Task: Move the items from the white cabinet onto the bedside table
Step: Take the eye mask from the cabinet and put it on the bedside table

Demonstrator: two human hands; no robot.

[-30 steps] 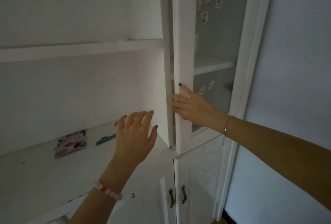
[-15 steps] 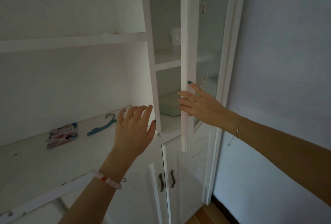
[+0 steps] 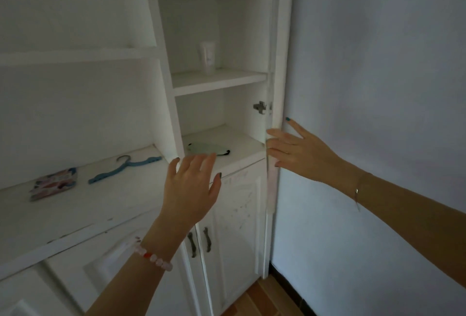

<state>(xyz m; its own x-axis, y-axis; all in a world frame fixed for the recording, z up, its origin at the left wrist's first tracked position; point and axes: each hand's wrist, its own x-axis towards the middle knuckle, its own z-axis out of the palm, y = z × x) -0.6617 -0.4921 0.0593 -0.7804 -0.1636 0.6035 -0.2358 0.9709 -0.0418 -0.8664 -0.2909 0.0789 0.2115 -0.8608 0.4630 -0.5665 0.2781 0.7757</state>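
Observation:
The white cabinet [image 3: 222,78] stands open, its door [image 3: 273,88] swung fully against the right wall and seen edge-on. A white tube [image 3: 208,57] stands upright on the upper shelf. A pale green flat item [image 3: 205,148] with a black cord lies on the lower shelf. My right hand [image 3: 300,151] rests flat against the door's edge, fingers spread. My left hand [image 3: 193,187] hovers open just in front of the lower shelf, holding nothing, a bead bracelet on its wrist.
On the open counter [image 3: 75,209] to the left lie a blue hanger [image 3: 123,168] and a colourful small packet [image 3: 54,183]. Lower cabinet doors with dark handles [image 3: 200,241] are closed below. A plain wall [image 3: 378,63] fills the right side; wood floor [image 3: 267,298] shows at the bottom.
The cabinet door has swung from nearly closed to fully open under my right hand, revealing the tube and the green item. My left hand stayed raised and open.

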